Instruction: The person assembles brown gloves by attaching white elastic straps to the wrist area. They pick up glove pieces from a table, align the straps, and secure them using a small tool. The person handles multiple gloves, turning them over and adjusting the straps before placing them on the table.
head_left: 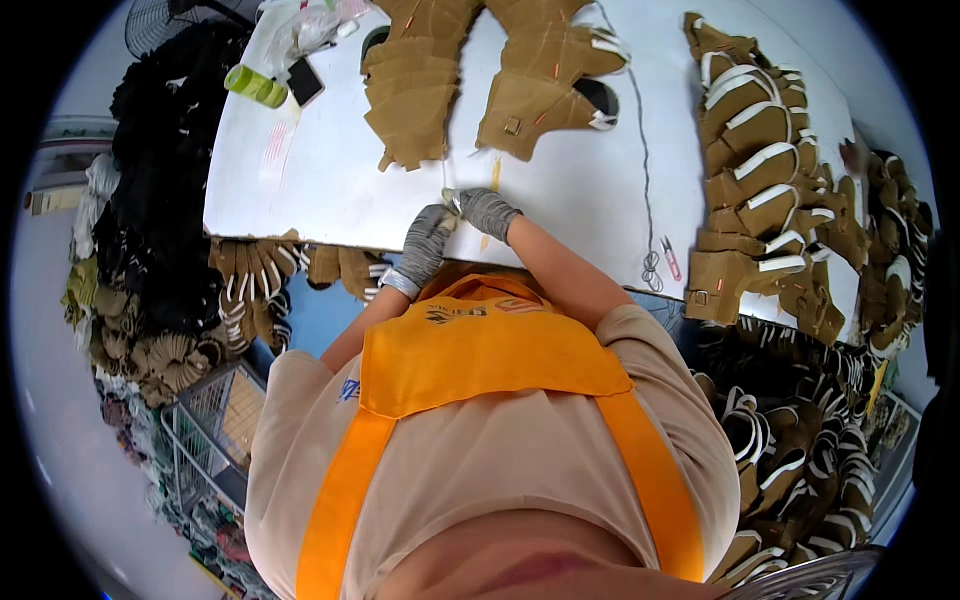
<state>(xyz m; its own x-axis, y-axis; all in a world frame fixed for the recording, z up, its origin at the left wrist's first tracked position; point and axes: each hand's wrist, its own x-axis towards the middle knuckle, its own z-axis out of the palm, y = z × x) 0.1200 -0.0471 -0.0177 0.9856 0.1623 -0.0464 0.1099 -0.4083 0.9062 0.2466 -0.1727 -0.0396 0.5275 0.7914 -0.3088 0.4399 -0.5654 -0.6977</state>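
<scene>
My left hand (pixel 428 238) and my right hand (pixel 485 212), both in grey knit gloves, meet at the near edge of the white table (pixel 330 190). The fingers of each are closed, their tips close together. Something small and pale may be between them, too small to make out. Just beyond my hands lie two rows of overlapping brown fabric pieces, a left row (pixel 410 105) and a right row (pixel 530 90). The right row shows white-edged straps and a buckle on its nearest piece.
More brown white-edged pieces (pixel 750 170) line the table's right side. A dark cord (pixel 645 150) runs down to a small red-handled cutter (pixel 670 258). At far left are a green can-like cylinder (pixel 256 87), a phone (pixel 304 82) and clear plastic (pixel 300 38). Dark pieces (pixel 170 150) hang beyond the left edge.
</scene>
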